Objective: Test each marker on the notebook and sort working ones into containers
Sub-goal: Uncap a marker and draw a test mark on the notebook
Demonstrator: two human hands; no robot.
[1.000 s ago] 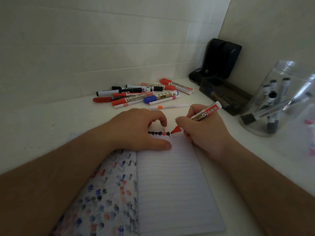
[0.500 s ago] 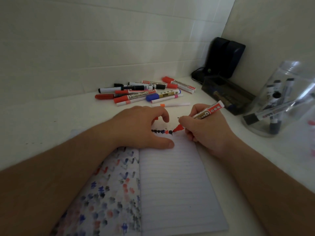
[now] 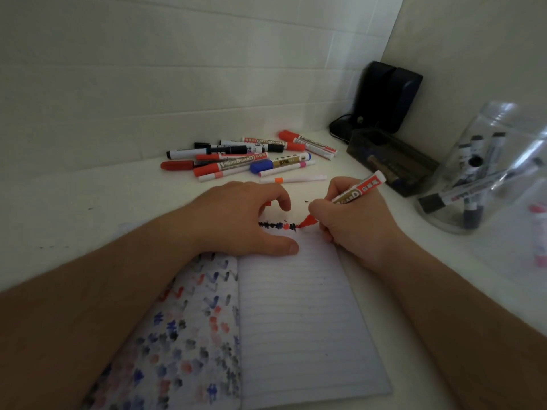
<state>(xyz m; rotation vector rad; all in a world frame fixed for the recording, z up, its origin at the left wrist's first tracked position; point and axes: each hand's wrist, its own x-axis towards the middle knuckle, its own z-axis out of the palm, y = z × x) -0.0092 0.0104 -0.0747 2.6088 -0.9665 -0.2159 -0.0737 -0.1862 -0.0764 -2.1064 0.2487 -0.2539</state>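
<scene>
The scene is dim and flat, with soft, even light and no hard shadows; only faint shade gathers under the left hand (image 3: pixel 236 220) and in the far right corner, where the dark box (image 3: pixel 387 96) loses its detail. Wide-angle distortion bends the wall (image 3: pixel 177 69) tile lines and stretches both forearms at the near edges. The clear jar (image 3: pixel 485 170) on the right shows pale glare streaks and is smeared toward the frame edge, while the notebook (image 3: pixel 296 321) ruling looks soft and slightly noisy.

Right hand (image 3: pixel 352 229) with red marker (image 3: pixel 352 196) tip on notebook (image 3: pixel 299 315), left hand (image 3: pixel 236 220) flat.
</scene>
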